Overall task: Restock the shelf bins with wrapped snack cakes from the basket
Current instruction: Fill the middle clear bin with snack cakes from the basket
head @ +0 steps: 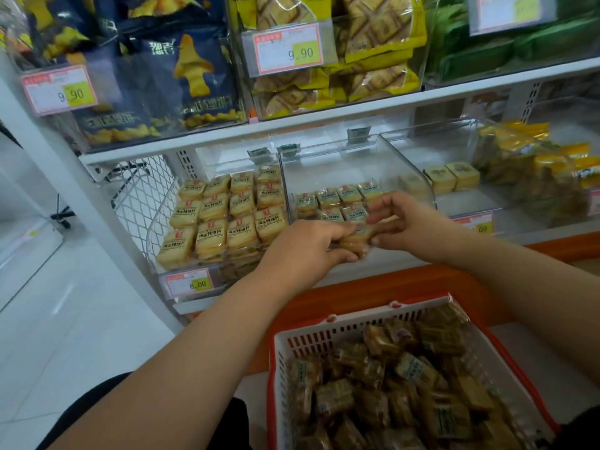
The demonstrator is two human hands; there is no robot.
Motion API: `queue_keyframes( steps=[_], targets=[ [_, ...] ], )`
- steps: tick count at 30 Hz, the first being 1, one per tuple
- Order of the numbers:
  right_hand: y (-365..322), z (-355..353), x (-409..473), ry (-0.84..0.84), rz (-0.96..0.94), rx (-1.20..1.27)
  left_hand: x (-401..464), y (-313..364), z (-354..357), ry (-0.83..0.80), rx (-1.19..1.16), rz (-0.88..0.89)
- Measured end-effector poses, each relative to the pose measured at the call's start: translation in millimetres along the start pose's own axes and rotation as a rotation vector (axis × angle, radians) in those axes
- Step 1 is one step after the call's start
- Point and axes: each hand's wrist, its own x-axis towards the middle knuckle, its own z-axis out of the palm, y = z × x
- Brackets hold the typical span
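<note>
A: What is worrying you here?

B: The small stack of wrapped snack cakes that both hands are sharing. The left hand is curling its fingers round the stack from the near side, and the right hand is pinching the far end with thumb and fingertips. The wrappers are looking glossy, so I judge one cake could be squeezed out of the middle and drop in front of the shelf.

A: Anything else?

B: The half-filled clear bin is sitting just behind the hands, with tidy rows already standing at its back (two rows, as far as I can make out). Pushing the stack in carelessly could be knocking those rows over.

A: And where is the stack sitting relative to everything?

B: It is hanging between the two hands, right at the front lip of that middle bin and above the orange ledge. The fuller bin is lying just to the left of it. The basket, still heaped with cakes, is sitting below and nearer the person, well apart from both hands.
</note>
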Motion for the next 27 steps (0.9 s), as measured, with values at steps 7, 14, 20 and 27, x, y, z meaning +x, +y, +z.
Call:
queue_keyframes(
  steps=[7, 14, 20, 27],
  targets=[
    [24, -10, 51, 0.156, -0.007, -0.152, 54, -27, -2, 0.116, 0.287, -0.149],
    [46, 4, 100, -0.194, -0.025, -0.706, 91, -41, 28, -0.039, 0.617, -0.241],
    [42, 24, 131, -0.456, -0.025, -0.769, 104, -49, 42, -0.107, 0.752, -0.391],
    [51, 18, 145, -0.526, 0.08, -0.753, 113, -52, 49, -0.221, 0.805, -0.409]
  ],
)
